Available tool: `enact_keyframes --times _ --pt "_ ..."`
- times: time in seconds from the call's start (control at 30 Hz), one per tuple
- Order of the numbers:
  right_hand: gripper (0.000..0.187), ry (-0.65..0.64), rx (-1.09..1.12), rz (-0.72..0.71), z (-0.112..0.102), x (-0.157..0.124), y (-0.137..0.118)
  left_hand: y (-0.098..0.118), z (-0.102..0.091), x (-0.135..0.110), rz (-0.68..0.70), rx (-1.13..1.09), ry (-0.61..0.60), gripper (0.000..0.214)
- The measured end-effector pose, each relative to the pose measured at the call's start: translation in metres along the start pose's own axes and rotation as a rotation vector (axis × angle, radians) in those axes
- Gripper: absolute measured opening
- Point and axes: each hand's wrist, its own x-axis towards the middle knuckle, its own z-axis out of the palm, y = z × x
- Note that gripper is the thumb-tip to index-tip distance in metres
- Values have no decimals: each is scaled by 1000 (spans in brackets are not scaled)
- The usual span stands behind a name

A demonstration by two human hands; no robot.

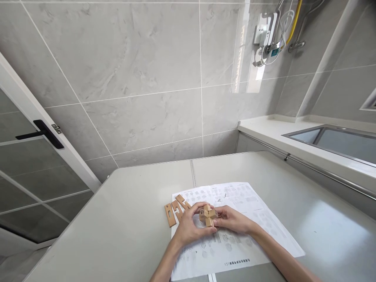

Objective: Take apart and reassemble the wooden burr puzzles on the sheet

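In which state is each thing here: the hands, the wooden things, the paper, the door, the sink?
Left hand: curved, holding the wooden cross
Right hand: gripping the wooden cross
Wooden cross: pieces fitted together, held in both hands
Loose wooden pieces: lying separate, beside the left hand
Paper: spread out, printed side up
Door: seems open
Sink: uncovered; bottom not clearly visible

Clasps a lettered wooden burr puzzle [208, 214] between left hand [188, 227] and right hand [231, 219], over the left half of a printed paper sheet [264, 235]. Shows loose slotted and notched wooden pieces [171, 221] strewn across the sheet's left edge, near its far left corner. Has a table [138, 219] beneath, a sink [349, 144] past its right edge, a door handle [48, 134] past its left edge.
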Motion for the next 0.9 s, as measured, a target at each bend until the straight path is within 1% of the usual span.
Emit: enact_keyframes --times 0.17,0.27,0.37,0.43,0.5,0.7,0.77,0.8,0.9 --pt "32 35 4 -20 1 2 6 2 -1 1 -2 1 17 65" --pt "35 38 3 -8 2 1 5 1 0 1 -14 15 28 64" --pt "37 48 2 2 4 1 2 -3 2 1 -41 22 92 62" --pt "38 85 12 -2 6 2 0 -5 4 1 -60 6 146 61" --pt "39 122 10 -15 8 3 1 -7 6 1 -75 -34 172 62" --pt "41 163 -138 -77 11 3 3 -6 7 1 -61 -73 188 59" --pt "41 120 -148 -64 8 1 1 -5 4 2 -41 -83 147 59" --pt "41 61 -129 -47 6 0 0 -4 2 2 -35 -94 110 60" --pt "44 -176 -32 24 -1 -2 -1 -2 -3 2 -39 -120 -44 64"
